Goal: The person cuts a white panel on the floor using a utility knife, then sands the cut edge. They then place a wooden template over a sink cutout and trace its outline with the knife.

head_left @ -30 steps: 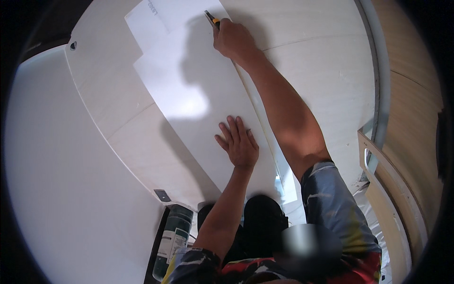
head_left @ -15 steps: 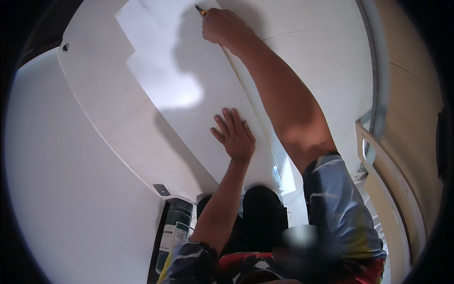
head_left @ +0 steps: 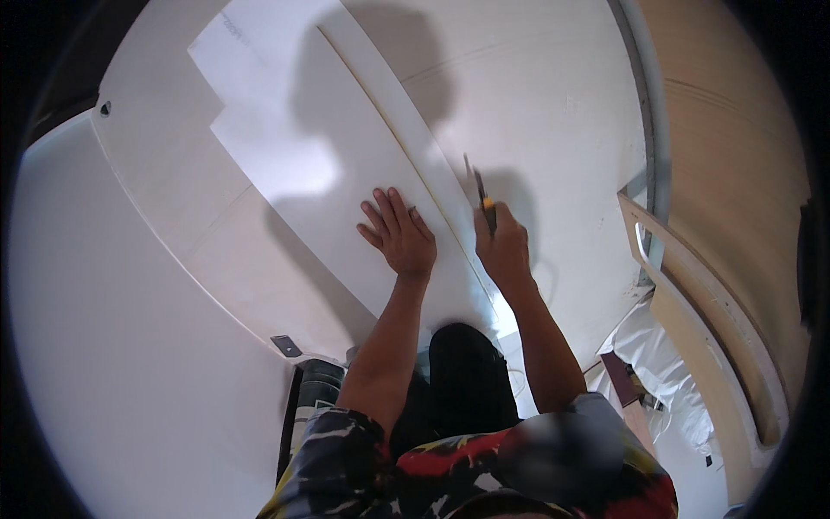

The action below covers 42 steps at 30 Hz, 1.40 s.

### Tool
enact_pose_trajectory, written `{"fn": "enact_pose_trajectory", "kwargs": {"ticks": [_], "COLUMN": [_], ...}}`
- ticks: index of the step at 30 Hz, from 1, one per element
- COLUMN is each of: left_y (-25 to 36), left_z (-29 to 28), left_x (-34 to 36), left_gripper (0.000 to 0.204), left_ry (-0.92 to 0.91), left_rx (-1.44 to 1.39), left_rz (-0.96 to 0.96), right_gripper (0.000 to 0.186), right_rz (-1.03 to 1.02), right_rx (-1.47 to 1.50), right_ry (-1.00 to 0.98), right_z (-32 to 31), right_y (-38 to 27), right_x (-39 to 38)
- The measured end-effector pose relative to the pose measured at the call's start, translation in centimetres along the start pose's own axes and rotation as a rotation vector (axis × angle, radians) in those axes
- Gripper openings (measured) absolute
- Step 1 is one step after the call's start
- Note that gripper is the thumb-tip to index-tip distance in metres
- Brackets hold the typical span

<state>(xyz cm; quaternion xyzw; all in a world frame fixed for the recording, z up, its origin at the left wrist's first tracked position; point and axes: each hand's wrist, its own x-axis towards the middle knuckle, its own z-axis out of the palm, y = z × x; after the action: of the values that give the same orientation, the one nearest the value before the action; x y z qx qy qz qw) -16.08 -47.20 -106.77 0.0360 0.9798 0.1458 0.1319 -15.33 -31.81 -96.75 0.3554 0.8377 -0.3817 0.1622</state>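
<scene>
My left hand lies flat with its fingers spread on a long white board or sheet, which runs slantwise across the pale surface. A thin yellowish line runs lengthwise along this sheet, to the right of that hand. My right hand is closed around a utility knife with a yellow and dark handle. Its blade points up and away, slightly blurred, just right of the sheet's right edge. Whether the blade touches anything, I cannot tell.
A wooden frame piece with a slot stands at the right. Behind it are crumpled clear plastic and a brown panel. A dark green canister stands at lower left, near a small dark plate.
My right hand has come back from the sheet's far end to the right of my left hand, still holding the utility knife. The yellowish line now shows along its full length.
</scene>
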Motion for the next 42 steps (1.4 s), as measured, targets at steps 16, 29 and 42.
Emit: {"fn": "enact_pose_trajectory", "kwargs": {"ticks": [16,29,42], "left_y": [0.0,0.4,-0.4], "left_z": [0.2,-1.0,-7.9], "left_x": [0.0,0.9,27.6], "left_gripper": [0.057,0.054,0.046], "left_ry": [-0.030,-0.035,0.242], "left_rx": [0.004,0.077,0.070], "left_rz": [0.010,-0.006,0.137], "right_gripper": [0.053,0.032,0.024], "right_rz": [-0.419,-0.103,-0.098], "right_rx": [-0.246,0.452,0.128], "right_ry": [-0.180,0.092,0.108], "right_z": [3.0,2.4,4.2], "right_y": [0.7,1.0,-8.3], "right_x": [6.8,9.8,11.8]}}
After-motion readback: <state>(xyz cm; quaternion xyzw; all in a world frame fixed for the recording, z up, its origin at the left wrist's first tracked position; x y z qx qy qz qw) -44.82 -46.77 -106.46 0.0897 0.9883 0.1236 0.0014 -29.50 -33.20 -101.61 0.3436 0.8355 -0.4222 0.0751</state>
